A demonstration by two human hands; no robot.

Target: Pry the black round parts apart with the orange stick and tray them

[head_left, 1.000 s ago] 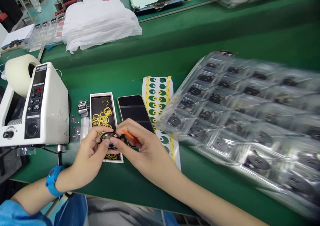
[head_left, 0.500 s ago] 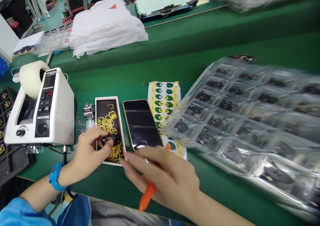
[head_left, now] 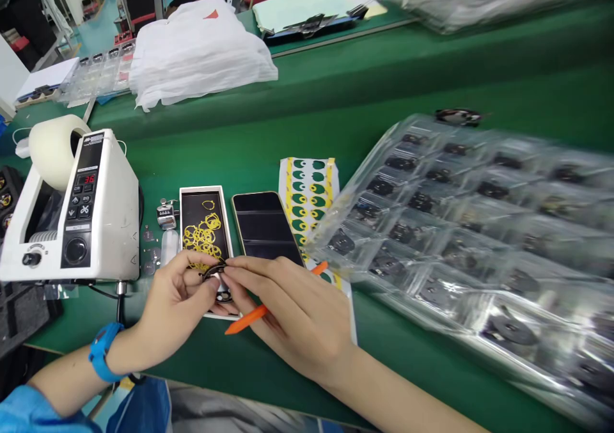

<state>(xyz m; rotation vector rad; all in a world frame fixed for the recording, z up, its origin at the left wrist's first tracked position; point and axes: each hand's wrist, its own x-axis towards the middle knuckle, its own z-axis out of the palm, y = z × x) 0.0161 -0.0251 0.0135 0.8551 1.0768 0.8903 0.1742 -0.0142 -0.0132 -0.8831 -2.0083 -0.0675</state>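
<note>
Over the near end of a white-rimmed box [head_left: 226, 219], my left hand [head_left: 165, 308] pinches a small round black part [head_left: 223, 296] with a shiny face. My right hand [head_left: 302, 321] reaches in from the right, and its thumb and fingertips meet at the upper edge of the part. Whether a smaller piece sits between those fingertips is hidden. An orange pointed stick [head_left: 245, 320] lies across the right palm, tucked under the fingers. Thin yellow rings [head_left: 204, 233] are heaped in the box. A dark phone [head_left: 263, 225] lies beside it, partly under my right hand.
On the left stands a white tape dispenser [head_left: 108, 228], with a metal tally counter [head_left: 166, 215] near it. A sticker sheet [head_left: 308, 190] lies beyond the phone. Clear compartment trays [head_left: 432, 254] of dark round parts fill the right. White sheets [head_left: 201, 55] are stacked at the back.
My right hand has moved left and its fingertips have come to the black part. The orange stick has swung flatter. The black part is tilted to show its shiny face.
</note>
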